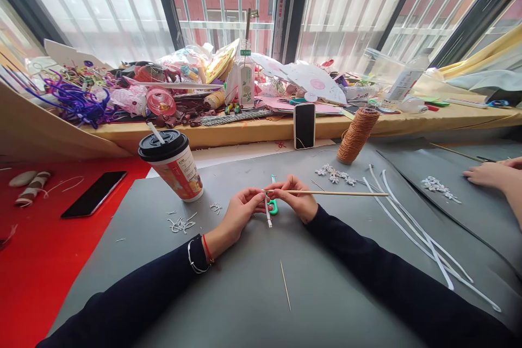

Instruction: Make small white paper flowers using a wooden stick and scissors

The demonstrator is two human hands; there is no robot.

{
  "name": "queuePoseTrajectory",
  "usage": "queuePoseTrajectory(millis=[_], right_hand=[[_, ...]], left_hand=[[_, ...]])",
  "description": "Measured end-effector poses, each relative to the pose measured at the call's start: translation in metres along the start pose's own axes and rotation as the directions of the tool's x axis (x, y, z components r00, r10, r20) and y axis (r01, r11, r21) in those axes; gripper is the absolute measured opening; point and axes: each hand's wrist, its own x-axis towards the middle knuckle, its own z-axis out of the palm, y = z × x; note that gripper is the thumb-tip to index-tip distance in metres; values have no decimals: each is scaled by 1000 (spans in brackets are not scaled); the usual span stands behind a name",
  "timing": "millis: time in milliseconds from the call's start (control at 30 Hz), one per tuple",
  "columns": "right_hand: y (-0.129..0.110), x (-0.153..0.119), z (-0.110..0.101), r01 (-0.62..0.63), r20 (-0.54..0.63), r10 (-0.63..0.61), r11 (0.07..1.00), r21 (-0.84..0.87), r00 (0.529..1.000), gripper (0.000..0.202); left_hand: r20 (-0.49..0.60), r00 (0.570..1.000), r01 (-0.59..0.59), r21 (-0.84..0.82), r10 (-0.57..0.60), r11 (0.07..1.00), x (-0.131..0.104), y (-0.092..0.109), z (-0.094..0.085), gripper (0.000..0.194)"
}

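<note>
Above the grey table mat my two hands meet near the middle. With thumb and fingers pinched, my left hand holds a short white cord whose end hangs down. My right hand grips a thin wooden stick, its left tip meeting the cord at my fingertips and its long end pointing right. Fingers partly hide how cord and stick join. Just behind my hands lie green-handled scissors, partly covered. Nearer to me a loose pointed wooden pick rests on the mat.
Left are a lidded paper cup, white cord scraps and a black phone. Right are long white cords, white flower-like pieces and a brown twine spool. Another person's hand is at far right. Craft materials crowd the sill.
</note>
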Motion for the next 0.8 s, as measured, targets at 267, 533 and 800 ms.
queuePoseTrajectory(millis=[267, 533, 800], right_hand=[[-2, 1, 2, 54, 9, -53, 997, -49, 999, 29], [-3, 2, 0, 68, -4, -69, 998, -11, 998, 29], [-6, -3, 8, -60, -15, 65, 975, 212, 998, 32]], left_hand=[[77, 995, 60, -1, -60, 998, 1, 2, -4, 24], [98, 992, -97, 157, 82, 983, 0, 2, -4, 19], [351, 700, -644, 687, 622, 337, -4, -4, -18, 30]])
